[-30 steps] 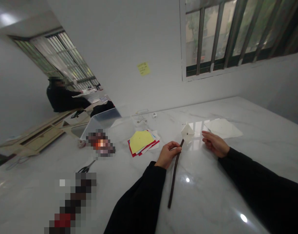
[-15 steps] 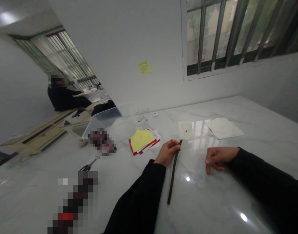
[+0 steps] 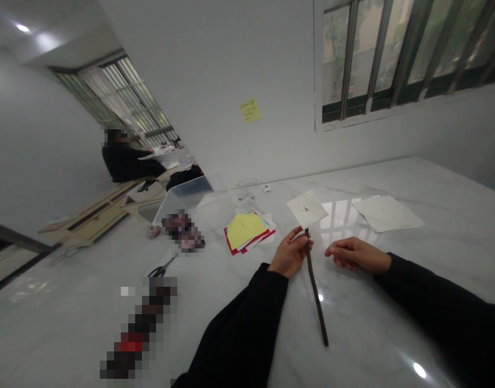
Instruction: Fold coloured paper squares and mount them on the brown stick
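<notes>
Holding a thin dark stick (image 3: 317,293) close to its upper end, the left hand (image 3: 288,255) has its thumb and fingers drawn narrow around the shaft. The stick slants down and to the right below the grip, towards the near part of the white marbled table (image 3: 369,334). A cream paper square (image 3: 307,210), turned cornerwise and bearing a small shiny fastener at its centre, stands at the stick's upper end, just above the left fingers; how the two are joined is hidden. The right hand (image 3: 358,253) lies to the right of the stick and apart from it, its index finger pointing towards the shaft and its other fingers curled; whether the thumb meets them cannot be told. Beyond the right hand, several white sheets (image 3: 389,214) lie flat in an overlapping pile. To the left of the left hand rests a stack of coloured paper (image 3: 247,231), yellow uppermost, with red and white edges showing beneath. Farther left lie dark-handled scissors (image 3: 162,269), between two pixelated items. A yellow note (image 3: 251,110) is fixed to the wall behind, left of a barred window (image 3: 356,59)
</notes>
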The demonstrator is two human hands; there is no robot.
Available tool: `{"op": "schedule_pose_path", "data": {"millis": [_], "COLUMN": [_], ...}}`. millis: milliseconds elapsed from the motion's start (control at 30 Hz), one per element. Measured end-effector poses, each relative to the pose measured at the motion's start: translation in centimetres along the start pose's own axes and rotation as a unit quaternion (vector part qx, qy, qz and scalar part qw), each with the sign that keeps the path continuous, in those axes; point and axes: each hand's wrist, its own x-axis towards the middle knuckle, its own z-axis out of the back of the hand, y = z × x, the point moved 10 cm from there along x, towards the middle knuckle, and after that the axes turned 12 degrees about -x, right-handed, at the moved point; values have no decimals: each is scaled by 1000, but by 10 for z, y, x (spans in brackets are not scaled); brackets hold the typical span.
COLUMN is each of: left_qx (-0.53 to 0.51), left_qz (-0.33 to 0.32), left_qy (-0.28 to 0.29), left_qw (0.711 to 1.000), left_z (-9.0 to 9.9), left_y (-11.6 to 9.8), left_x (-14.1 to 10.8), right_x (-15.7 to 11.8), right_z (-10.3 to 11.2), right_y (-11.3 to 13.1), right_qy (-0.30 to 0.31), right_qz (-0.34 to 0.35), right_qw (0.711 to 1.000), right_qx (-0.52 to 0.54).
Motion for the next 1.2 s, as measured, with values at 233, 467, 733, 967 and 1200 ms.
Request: {"op": "schedule_pose_path", "data": {"millis": [233, 467, 733, 967, 1200], "left_qx": [67, 60, 6, 10, 3], "left_qz": [17, 92, 29, 23, 8], "left_qy": [72, 113, 52, 35, 75], "left_qw": [995, 988, 998, 999, 997], "left_z": [-16, -24, -15, -9, -17], "left_y": [16, 31, 11, 15, 12], "left_x": [-4, -12, -5, -3, -2], "right_x": [-1, -6, -17, -17, -12], "right_z": [-38, -52, -87, -89, -74], "right_y": [16, 22, 26, 29, 25], "right_qy": [29, 70, 192, 193, 137], "right_qz": [42, 53, 53, 55, 42], "right_qw": [999, 996, 980, 979, 990], "right_qx": [-4, -5, -19, -35, 7]}}
